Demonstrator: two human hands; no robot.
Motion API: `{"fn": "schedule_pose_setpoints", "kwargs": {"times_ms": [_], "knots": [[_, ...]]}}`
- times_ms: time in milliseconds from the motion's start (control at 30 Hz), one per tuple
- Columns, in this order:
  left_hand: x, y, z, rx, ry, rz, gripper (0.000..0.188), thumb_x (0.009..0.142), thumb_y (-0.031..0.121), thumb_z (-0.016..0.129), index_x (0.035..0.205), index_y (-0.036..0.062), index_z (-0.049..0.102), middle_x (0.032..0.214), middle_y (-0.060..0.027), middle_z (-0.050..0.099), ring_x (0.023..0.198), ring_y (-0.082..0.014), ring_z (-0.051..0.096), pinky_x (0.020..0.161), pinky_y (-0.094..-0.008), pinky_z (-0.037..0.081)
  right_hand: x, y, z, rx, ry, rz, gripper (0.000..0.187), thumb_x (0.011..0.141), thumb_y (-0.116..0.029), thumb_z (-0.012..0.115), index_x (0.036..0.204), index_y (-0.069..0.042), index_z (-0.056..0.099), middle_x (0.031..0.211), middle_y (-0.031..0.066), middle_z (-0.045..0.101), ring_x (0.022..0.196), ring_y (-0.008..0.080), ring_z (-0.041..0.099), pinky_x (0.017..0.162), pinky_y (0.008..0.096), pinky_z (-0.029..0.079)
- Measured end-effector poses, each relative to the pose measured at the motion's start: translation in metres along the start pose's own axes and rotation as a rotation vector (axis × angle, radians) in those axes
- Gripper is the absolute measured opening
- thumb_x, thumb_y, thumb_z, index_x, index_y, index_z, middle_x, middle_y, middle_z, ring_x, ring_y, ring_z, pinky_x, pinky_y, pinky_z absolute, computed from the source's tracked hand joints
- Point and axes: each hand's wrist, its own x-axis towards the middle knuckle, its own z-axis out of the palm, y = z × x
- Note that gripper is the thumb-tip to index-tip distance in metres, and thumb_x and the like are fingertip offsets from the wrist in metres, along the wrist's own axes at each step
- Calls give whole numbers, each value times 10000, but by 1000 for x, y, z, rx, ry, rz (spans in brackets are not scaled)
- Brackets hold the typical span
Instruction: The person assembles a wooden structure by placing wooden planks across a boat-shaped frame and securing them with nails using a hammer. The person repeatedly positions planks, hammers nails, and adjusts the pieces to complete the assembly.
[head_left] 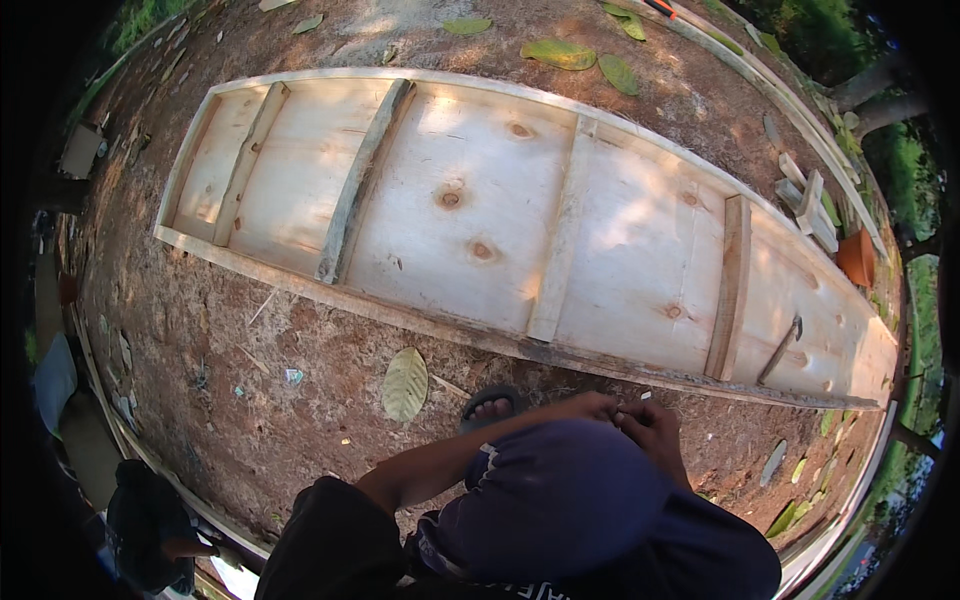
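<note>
My left hand [592, 405] and my right hand [655, 430] meet just off the near edge of a big wooden panel. Their fingers are pinched together; whatever lies between them is too small to make out. The plywood sheet [450, 235] rests flat on the ground inside a pale wooden frame. Several battens cross it, among them a rough grey one [367, 180], a pale one [563, 230] and a brown one [729, 290]. Toward the panel's right end lies a hammer [780, 352], untouched. Dark blue cloth hides part of my forearms.
My sandalled foot [492, 406] stands near the panel, beside a large yellow-green leaf [405, 385]. At the right are wood offcuts [808, 205] and a terracotta pot [857, 258]. Another person in dark clothes [150, 530] is at lower left. An orange-handled tool [661, 8] lies at the top.
</note>
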Motion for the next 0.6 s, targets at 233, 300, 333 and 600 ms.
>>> {"fn": "schedule_pose_setpoints", "kwargs": {"times_ms": [233, 300, 333, 600], "knots": [[-7, 19, -7, -175, 310, -182, 167, 1010, 39, 534, 1159, -9, 592, 1128, -144, 668, 1071, -240, 673, 942, -357, 530, 41, 24, -12, 201, -94, -95, 261, 917, -162, 758, 1097, 24, 720, 937, 59, 731, 833, 100, 656, 763, 262, 530], [-22, 15, -22, -261, 402, -168, 234, 1011, 24, 517, 1240, -9, 547, 1094, -164, 679, 1032, -258, 687, 907, -387, 562, 59, 30, -23, 244, -78, -184, 279, 928, -211, 747, 1088, 15, 715, 928, 60, 723, 814, 114, 663, 744, 272, 532], [-21, 11, -23, -290, 472, -130, 247, 1008, 8, 512, 1253, -10, 532, 1065, -166, 681, 1005, -251, 691, 867, -387, 581, 64, 38, -38, 285, -60, -152, 301, 937, -249, 734, 1086, 11, 707, 924, 68, 717, 803, 132, 672, 729, 292, 538], [-121, -60, -105, -61, 417, -260, 307, 989, 52, 566, 1292, 17, 535, 1049, -112, 662, 958, -200, 667, 863, -363, 528, 96, 56, -112, 897, 116, 53, 188, 949, -122, 632, 1051, 34, 609, 877, 97, 686, 746, 168, 680, 651, 302, 558]]}}
